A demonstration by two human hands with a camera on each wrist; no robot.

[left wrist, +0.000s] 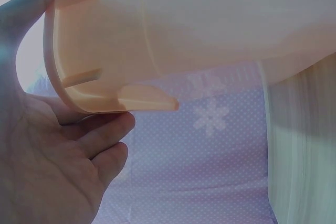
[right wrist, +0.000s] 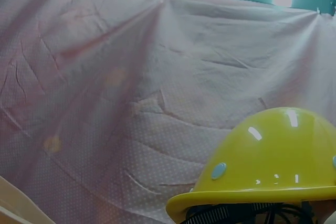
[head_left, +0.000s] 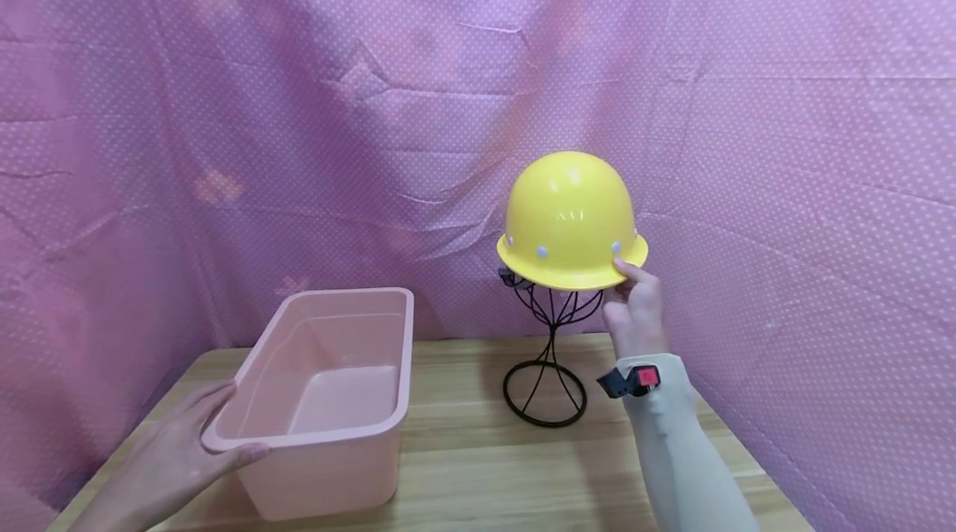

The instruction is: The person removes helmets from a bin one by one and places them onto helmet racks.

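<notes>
My left hand [head_left: 179,453]: thumb over the bin [head_left: 329,399] rim, fingers curled beneath, gripping its near-left corner | My right hand [head_left: 635,312]: pinches the helmet [head_left: 569,221] brim, right side | Helmet: seated on the wire stand [head_left: 548,366], right of bin | Bin, stand: on table [head_left: 523,466]

A glossy yellow hard hat [head_left: 571,221] with pale blue-grey rivets sits on a black wire stand [head_left: 548,366]. Left of the stand is a pale pink plastic bin [head_left: 329,395]. Behind it hangs pink-purple cloth [head_left: 224,100] with tiny white dots. The worktop [head_left: 478,466] is light wood grain.
</notes>
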